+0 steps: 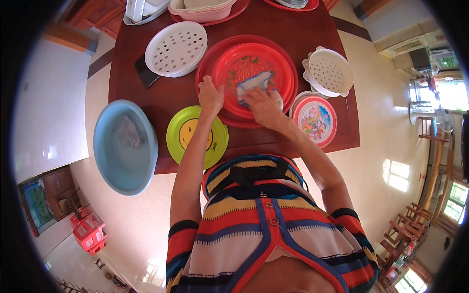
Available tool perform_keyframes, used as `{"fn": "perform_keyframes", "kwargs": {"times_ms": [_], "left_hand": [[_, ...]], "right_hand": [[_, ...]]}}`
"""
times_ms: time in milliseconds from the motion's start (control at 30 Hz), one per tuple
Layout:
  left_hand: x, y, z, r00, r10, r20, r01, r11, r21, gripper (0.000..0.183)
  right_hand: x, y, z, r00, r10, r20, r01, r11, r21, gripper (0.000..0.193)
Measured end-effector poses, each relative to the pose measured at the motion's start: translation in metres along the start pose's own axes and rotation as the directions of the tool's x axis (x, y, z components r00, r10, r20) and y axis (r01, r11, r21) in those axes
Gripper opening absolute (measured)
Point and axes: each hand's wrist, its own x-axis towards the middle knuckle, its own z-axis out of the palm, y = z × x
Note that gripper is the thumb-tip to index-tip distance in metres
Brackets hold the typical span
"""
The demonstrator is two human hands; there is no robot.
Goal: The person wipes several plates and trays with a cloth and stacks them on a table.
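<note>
Wiping looks under way, part-done at most: the right hand's (263, 105) fingers, loosely bent, hold a cloth (249, 88) against the red tray (224, 73) beneath them. The left hand's (211, 97) half-curled fingers touch its rim, grip unclear; whether the green plate (183, 139) below them is done, I cannot tell.

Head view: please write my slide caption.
Left hand at the rim of nested red basins, right hand on a blue-edged cloth inside.
</note>
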Motion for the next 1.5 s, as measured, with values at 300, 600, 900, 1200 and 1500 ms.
{"fn": "perform_keyframes", "kwargs": {"times_ms": [300,600,900,1200,1500], "left_hand": [[-0.003,0.004,0.004,0.988,0.136,-0.066,-0.124,0.978,0.166,0.038],[-0.012,0.015,-0.005,0.997,0.071,-0.029,-0.064,0.975,0.213,0.028],[-0.01,0.035,-0.018,0.973,0.218,-0.08,-0.192,0.948,0.253,0.022],[-0.017,0.044,0.02,0.987,-0.108,0.118,0.139,0.212,-0.967,0.028],[-0.019,0.059,-0.016,0.994,-0.014,0.108,0.109,0.108,-0.988,0.035]], "right_hand": [[0.057,0.011,0.022,0.972,-0.2,-0.126,0.206,0.978,0.036,0.039],[0.062,0.066,-0.001,0.971,0.127,-0.202,-0.167,0.966,-0.199,0.041],[0.054,0.081,0.009,0.93,0.204,-0.306,-0.23,0.972,-0.052,0.029],[0.072,0.061,0.001,0.842,0.349,-0.412,-0.181,0.902,0.393,0.021],[0.03,-0.021,-0.034,0.952,0.012,-0.305,0.135,0.88,0.456,0.038]]}}
